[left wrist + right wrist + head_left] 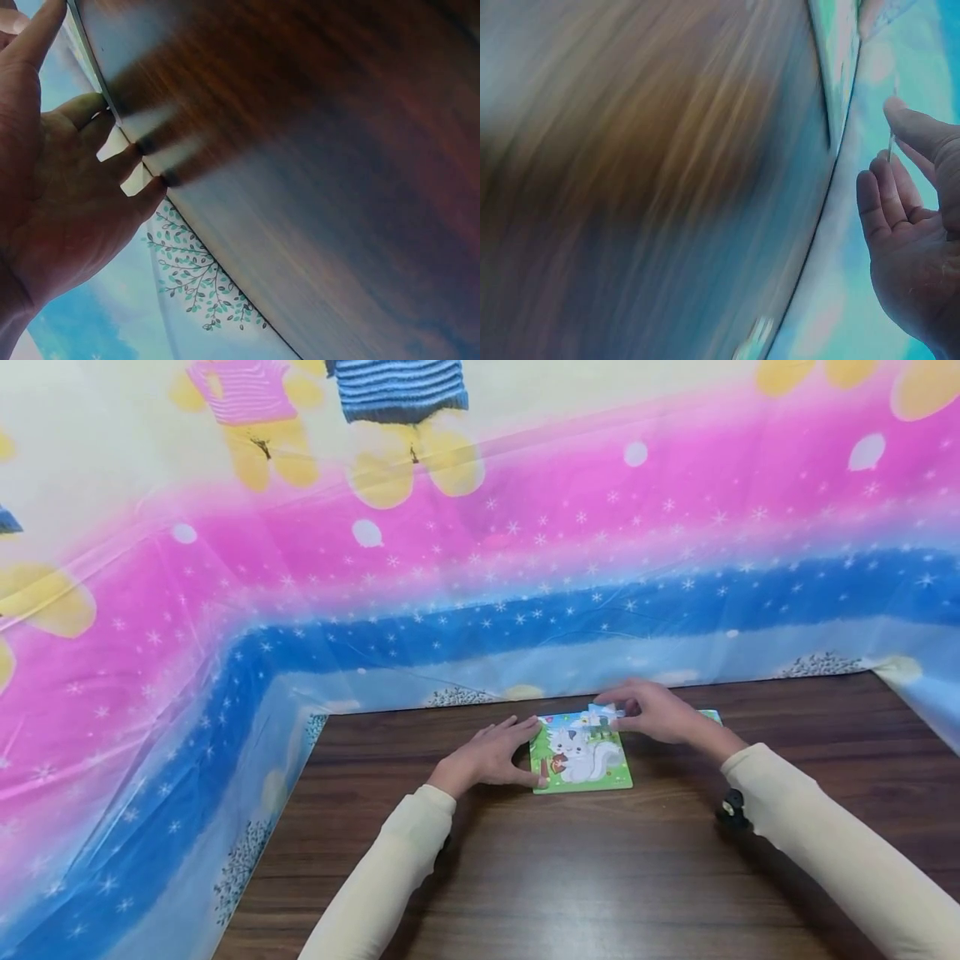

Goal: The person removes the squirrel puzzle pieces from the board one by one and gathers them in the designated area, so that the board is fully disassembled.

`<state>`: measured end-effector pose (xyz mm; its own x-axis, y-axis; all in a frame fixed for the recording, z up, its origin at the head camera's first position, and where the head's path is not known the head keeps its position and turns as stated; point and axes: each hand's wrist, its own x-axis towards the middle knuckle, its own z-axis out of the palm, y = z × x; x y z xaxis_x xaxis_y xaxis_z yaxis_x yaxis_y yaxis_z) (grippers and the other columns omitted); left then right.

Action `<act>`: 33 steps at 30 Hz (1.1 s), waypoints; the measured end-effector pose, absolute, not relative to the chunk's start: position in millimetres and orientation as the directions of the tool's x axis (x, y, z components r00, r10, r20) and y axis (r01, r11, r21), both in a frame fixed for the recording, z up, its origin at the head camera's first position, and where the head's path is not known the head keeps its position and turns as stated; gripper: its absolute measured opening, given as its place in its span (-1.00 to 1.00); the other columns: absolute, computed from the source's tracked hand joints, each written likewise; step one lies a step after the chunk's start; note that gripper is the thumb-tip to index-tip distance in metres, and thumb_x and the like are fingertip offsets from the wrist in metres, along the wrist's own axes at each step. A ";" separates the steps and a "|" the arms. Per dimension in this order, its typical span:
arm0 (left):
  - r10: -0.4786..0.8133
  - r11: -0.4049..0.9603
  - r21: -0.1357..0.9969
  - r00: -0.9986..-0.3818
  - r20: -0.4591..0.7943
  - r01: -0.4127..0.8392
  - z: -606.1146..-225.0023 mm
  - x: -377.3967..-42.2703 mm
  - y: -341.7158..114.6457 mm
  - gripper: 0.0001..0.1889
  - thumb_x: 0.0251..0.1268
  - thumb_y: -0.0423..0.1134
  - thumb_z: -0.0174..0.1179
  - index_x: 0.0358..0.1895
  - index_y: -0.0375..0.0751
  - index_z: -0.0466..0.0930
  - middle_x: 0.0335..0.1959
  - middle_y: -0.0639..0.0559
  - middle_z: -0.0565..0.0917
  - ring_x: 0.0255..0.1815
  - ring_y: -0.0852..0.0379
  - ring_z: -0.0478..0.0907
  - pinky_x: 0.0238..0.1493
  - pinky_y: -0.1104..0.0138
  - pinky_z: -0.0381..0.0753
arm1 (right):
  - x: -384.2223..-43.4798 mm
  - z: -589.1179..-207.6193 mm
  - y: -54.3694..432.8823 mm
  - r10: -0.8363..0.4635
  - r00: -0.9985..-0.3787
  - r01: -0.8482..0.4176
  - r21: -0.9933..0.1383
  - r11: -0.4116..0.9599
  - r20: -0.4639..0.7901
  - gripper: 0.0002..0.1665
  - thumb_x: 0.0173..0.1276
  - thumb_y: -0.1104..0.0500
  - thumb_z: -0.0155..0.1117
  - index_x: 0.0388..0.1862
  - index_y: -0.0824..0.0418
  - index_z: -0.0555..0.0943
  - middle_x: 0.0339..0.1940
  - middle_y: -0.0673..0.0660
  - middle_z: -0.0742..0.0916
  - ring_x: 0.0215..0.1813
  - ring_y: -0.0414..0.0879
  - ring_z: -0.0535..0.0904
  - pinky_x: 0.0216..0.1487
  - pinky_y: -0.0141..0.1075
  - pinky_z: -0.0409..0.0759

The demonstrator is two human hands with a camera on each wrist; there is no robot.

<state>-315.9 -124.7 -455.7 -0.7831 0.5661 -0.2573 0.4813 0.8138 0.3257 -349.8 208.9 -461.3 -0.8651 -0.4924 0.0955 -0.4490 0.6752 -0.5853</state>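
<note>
A square picture puzzle [585,768] with a white squirrel-like animal on green lies flat on the table. My left hand [491,756] rests at its left side, fingers extended, with thumb and fingertips touching the edge. Over the puzzle's upper right corner, my right hand [656,714] pinches a small puzzle piece [597,713] between thumb and fingers. Seen edge-on in the right wrist view, the piece [890,142] is a thin strip held off the board. In the left wrist view the left hand [67,187] has its fingers spread at the board's edge [91,56].
Partly hidden behind my right wrist is another green and blue flat item [710,716]. A brown wooden table [570,877] extends toward me. Behind and left of it hangs a pink and blue patterned cloth [450,627].
</note>
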 end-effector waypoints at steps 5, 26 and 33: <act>0.567 0.812 0.332 -0.784 -0.251 0.481 -455.7 -314.8 -125.7 0.06 0.35 0.39 0.29 0.76 0.19 -0.06 0.80 0.22 -0.07 0.83 -0.01 -0.20 0.76 -0.17 -0.11 | -344.7 -458.8 241.4 -0.441 -0.893 -0.417 -0.547 0.726 0.095 -0.41 0.45 0.17 0.46 0.44 -0.02 0.62 0.30 0.25 0.63 0.16 0.16 0.67 0.16 0.13 0.70; 0.565 0.813 0.327 -0.787 -0.246 0.481 -456.3 -315.1 -124.9 0.06 0.34 0.40 0.29 0.76 0.17 -0.05 0.80 0.19 -0.06 0.83 -0.03 -0.20 0.76 -0.19 -0.11 | -344.0 -473.3 293.8 -0.471 -0.880 -0.456 -0.401 0.795 0.067 -0.52 0.39 0.21 0.51 0.27 0.12 0.69 0.20 0.27 0.67 0.20 0.20 0.60 0.17 0.22 0.57; 0.567 0.810 0.338 -0.785 -0.248 0.479 -455.6 -314.6 -124.6 0.05 0.35 0.37 0.31 0.76 0.17 -0.05 0.80 0.20 -0.06 0.83 -0.03 -0.20 0.75 -0.20 -0.12 | -346.9 -471.0 291.6 -0.474 -0.880 -0.451 -0.391 0.803 0.041 -0.55 0.39 0.20 0.50 0.25 0.11 0.70 0.18 0.29 0.67 0.19 0.21 0.58 0.15 0.23 0.56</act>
<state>-314.6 -124.6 -455.6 -0.7852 0.5673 -0.2482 0.4786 0.8104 0.3379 -346.9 291.6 -471.0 -0.8796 -0.4740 0.0405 -0.4506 0.8028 -0.3905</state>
